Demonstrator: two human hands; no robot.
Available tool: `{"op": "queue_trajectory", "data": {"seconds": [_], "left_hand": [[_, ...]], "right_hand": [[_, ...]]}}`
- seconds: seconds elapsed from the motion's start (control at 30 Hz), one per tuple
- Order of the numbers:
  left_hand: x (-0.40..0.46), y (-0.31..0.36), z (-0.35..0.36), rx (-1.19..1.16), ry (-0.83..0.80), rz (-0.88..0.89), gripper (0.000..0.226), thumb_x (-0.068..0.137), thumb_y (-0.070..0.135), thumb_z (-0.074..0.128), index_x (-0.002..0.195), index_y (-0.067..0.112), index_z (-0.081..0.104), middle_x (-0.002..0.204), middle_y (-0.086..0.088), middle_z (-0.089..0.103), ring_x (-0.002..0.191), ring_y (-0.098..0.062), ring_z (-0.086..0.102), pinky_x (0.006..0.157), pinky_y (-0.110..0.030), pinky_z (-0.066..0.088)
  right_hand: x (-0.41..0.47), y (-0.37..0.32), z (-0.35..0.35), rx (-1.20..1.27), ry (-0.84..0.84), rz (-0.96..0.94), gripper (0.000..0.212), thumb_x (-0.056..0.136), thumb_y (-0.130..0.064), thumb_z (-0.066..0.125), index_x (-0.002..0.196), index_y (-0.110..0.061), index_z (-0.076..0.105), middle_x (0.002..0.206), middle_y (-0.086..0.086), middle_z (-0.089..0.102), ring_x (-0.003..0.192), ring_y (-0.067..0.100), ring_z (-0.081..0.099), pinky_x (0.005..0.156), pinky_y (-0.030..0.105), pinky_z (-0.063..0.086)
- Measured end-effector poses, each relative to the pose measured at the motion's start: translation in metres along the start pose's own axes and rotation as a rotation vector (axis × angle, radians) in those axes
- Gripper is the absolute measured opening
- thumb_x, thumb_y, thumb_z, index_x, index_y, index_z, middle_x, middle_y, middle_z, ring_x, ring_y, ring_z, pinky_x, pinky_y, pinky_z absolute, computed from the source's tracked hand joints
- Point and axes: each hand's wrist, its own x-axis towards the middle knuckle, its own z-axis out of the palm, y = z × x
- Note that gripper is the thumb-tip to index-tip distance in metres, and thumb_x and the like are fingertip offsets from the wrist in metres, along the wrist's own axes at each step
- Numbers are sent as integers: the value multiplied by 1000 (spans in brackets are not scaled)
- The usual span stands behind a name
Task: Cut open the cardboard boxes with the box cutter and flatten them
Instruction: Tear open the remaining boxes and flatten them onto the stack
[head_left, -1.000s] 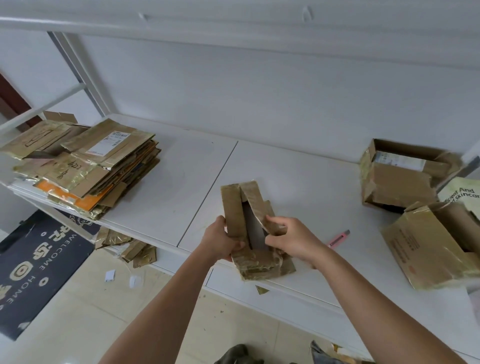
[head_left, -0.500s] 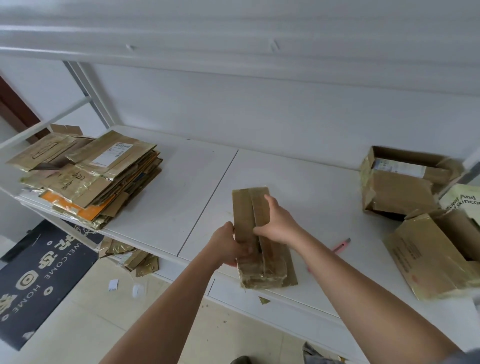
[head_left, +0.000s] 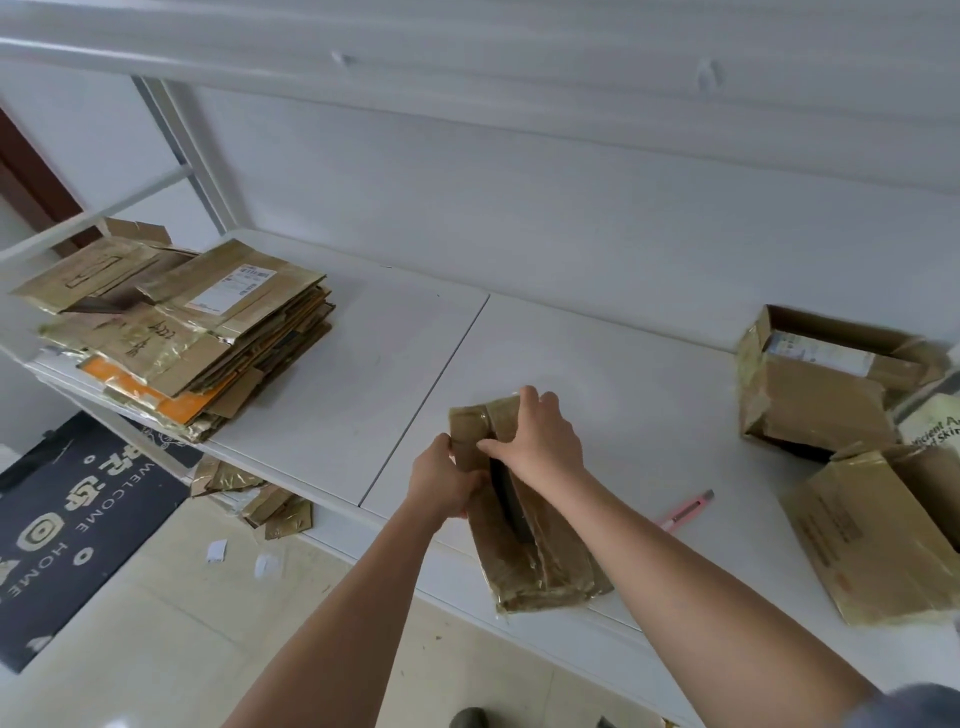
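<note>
A small taped cardboard box (head_left: 535, 561), nearly flat, lies at the front edge of the white table (head_left: 363, 374). My left hand (head_left: 441, 480) grips its left side near the far end. My right hand (head_left: 540, 441) lies on top of it, fingers spread over the far flaps and thumb hooked into the dark slit between them. The pink box cutter (head_left: 685, 512) lies on the table just right of my right forearm, held by neither hand.
A stack of flattened boxes (head_left: 176, 332) fills the table's left end. Two unflattened boxes stand at the right, one at the back (head_left: 810, 395) and one nearer (head_left: 872, 540). Cardboard scraps (head_left: 254, 499) and a dark doormat (head_left: 67, 519) lie on the floor.
The box's open flaps have been folded shut and pressed down. My right hand slid from the box's middle toward its far end. The left hand has kept its hold.
</note>
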Motion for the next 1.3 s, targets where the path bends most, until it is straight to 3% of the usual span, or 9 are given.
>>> {"op": "queue_trajectory", "data": {"seconds": [0.2, 0.37, 0.5, 0.6, 0.8, 0.97, 1.1, 1.2, 1.3], "left_hand": [[5, -10, -9, -40, -1, -15, 37, 82, 9, 72, 113, 9, 52, 103, -18, 64, 85, -36, 69, 58, -42, 61], [6, -10, -4, -31, 7, 8, 33, 81, 6, 72, 108, 13, 54, 98, -14, 63, 76, -30, 68, 49, -36, 59], [7, -9, -7, -28, 8, -8, 37, 82, 7, 71, 108, 22, 50, 100, -8, 61, 79, -25, 66, 42, -26, 53], [6, -11, -9, -13, 3, -5, 39, 82, 7, 70, 113, 20, 51, 104, -11, 63, 84, -27, 67, 44, -26, 54], [4, -2, -1, 51, 24, 20, 32, 82, 11, 73, 106, 14, 52, 92, -3, 58, 73, -22, 65, 52, -36, 60], [-2, 13, 8, 179, 92, 13, 48, 83, 22, 76, 111, 8, 40, 106, -14, 59, 88, -34, 65, 71, -46, 60], [-9, 22, 27, 408, 145, 47, 83, 82, 40, 76, 135, 0, 26, 131, -18, 48, 118, -39, 55, 89, -43, 48], [-10, 25, 34, 480, 110, 30, 100, 77, 36, 81, 141, -6, 18, 135, -19, 44, 122, -37, 52, 91, -42, 47], [-7, 28, 30, 405, 89, 10, 83, 76, 30, 79, 134, 1, 27, 120, -14, 53, 106, -33, 58, 79, -37, 51]], "right_hand": [[16, -2, -3, 96, -19, -78, 38, 81, -31, 69, 111, -7, 66, 101, 5, 68, 98, 26, 64, 73, 31, 48], [28, 26, -21, 361, -206, -41, 52, 85, -25, 73, 134, -11, 61, 130, 1, 63, 118, 15, 60, 99, 28, 48], [33, 56, -27, 768, -348, 149, 17, 96, -21, 62, 107, -12, 72, 90, 4, 71, 72, 8, 67, 61, 25, 54], [20, 79, -17, 918, -353, 276, 28, 97, -22, 63, 120, -6, 66, 99, 5, 73, 89, 15, 69, 72, 27, 55], [-5, 82, -11, 312, 123, -115, 30, 87, -28, 73, 117, -23, 67, 105, -5, 54, 93, 10, 52, 82, 22, 44], [-38, 80, -5, 253, -60, -214, 59, 85, -31, 75, 138, -15, 55, 131, 1, 60, 119, 14, 54, 103, 29, 45], [-46, 77, -4, 349, -52, -158, 60, 84, -25, 77, 139, -13, 55, 136, 2, 60, 122, 15, 56, 98, 18, 41], [-48, 75, -4, 389, -61, -124, 59, 85, -25, 76, 139, -14, 55, 136, 2, 60, 122, 15, 57, 94, 14, 39], [-48, 78, -7, 443, -98, -71, 57, 86, -27, 75, 139, -17, 55, 136, -1, 61, 119, 12, 59, 90, 10, 39]]}}
